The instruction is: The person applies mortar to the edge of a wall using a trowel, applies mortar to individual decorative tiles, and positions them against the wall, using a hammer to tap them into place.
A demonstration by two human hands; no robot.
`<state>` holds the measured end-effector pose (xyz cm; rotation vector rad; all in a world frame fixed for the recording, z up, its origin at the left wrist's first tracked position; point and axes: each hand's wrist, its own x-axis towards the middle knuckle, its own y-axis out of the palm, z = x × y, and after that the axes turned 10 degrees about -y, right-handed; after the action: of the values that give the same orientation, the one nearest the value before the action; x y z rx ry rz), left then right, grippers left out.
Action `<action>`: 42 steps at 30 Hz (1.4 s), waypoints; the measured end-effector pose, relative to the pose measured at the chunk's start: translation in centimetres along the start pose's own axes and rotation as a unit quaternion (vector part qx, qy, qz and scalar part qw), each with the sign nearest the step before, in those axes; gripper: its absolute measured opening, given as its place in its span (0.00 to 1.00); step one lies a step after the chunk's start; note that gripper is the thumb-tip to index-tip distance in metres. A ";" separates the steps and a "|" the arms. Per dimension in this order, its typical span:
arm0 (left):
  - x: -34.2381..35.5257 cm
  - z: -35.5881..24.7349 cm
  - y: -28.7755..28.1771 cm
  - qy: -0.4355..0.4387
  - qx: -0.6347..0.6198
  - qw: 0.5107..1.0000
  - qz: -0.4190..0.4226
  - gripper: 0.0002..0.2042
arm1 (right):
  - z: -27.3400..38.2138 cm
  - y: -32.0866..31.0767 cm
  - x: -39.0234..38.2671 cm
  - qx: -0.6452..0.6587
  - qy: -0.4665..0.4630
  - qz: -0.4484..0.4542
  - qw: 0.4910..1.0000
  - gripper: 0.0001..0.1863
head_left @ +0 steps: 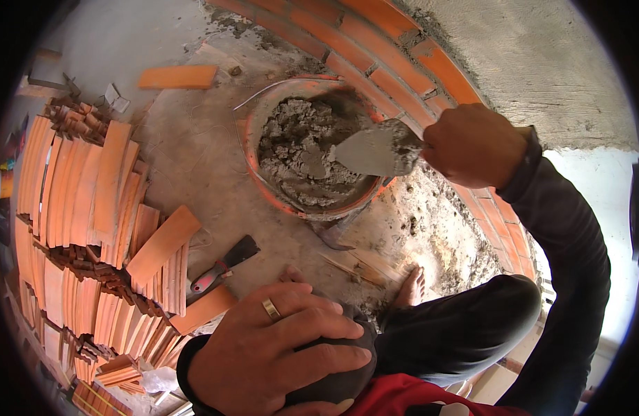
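Right hand [472,145] clamped on a mortar-laden trowel [376,149] over the far rim of the mortar bucket [312,149], beside the curved brick wall [403,69]. Left hand [278,353] rests spread on the knee [333,360]. Several courses appear laid; stacked brick tiles [90,208] remain unused on the floor's left edge.

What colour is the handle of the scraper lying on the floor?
Pink-red, with a dark blade; the scraper shows in the head view.

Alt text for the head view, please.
The right hand holds a trowel loaded with mortar over a bucket of mortar, beside a brick wall. The left hand rests on the person's knee; brick tiles are stacked at left.
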<state>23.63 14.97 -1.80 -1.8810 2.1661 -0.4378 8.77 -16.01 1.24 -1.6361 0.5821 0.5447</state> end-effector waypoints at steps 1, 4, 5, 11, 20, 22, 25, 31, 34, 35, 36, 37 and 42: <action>-0.2 -0.1 -0.1 -0.006 0.001 1.000 0.007 0.23 | 0.1 -0.6 -0.1 0.008 0.013 0.013 1.000 0.18; -0.3 0.0 -0.1 -0.004 -0.003 1.000 0.001 0.23 | 0.5 -1.5 -0.5 0.027 0.038 0.034 0.998 0.18; -0.3 0.1 0.0 0.000 -0.003 1.000 -0.010 0.22 | 0.5 -1.0 -0.3 0.032 0.032 0.027 0.999 0.18; 0.1 0.4 0.2 0.021 -0.015 1.000 -0.012 0.22 | 0.9 1.2 1.4 0.078 -0.012 0.001 0.997 0.19; 0.2 0.0 -0.3 0.025 -0.039 0.999 -0.001 0.21 | -2.2 6.7 -0.2 0.288 -0.111 -0.074 0.948 0.19; 0.4 -0.4 -0.9 0.026 -0.050 0.998 -0.002 0.22 | -1.8 7.0 -0.8 0.324 -0.059 -0.064 0.942 0.19; 0.7 -0.6 -0.9 0.036 -0.039 0.999 0.000 0.21 | -1.0 10.0 -2.0 0.377 -0.006 -0.085 0.922 0.20; 1.1 -1.6 -0.9 0.024 -0.024 0.999 0.024 0.21 | 0.1 13.0 -0.9 0.416 -0.058 -0.152 0.895 0.16; 1.3 -0.7 0.1 -0.007 0.004 1.000 0.015 0.21 | 0.3 12.5 -1.5 0.421 -0.050 -0.159 0.892 0.15; 1.7 -0.6 0.1 -0.011 0.010 0.999 0.030 0.21 | 0.4 12.9 -1.8 0.419 -0.042 -0.179 0.889 0.15; 2.3 -0.6 0.1 -0.011 0.014 0.999 0.048 0.21 | 0.5 13.7 -2.5 0.417 -0.030 -0.198 0.886 0.15; 2.4 -1.4 -0.1 -0.015 0.025 0.998 0.061 0.21 | 0.6 13.9 -3.0 0.413 -0.025 -0.221 0.883 0.15; 3.0 -2.9 0.4 -0.018 0.005 0.999 0.038 0.22 | 0.4 17.9 -6.2 0.399 0.008 -0.338 0.852 0.14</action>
<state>21.77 12.27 0.79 -1.7807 2.1994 -0.3977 -7.55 -17.36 -8.29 -0.9300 0.1555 -0.2349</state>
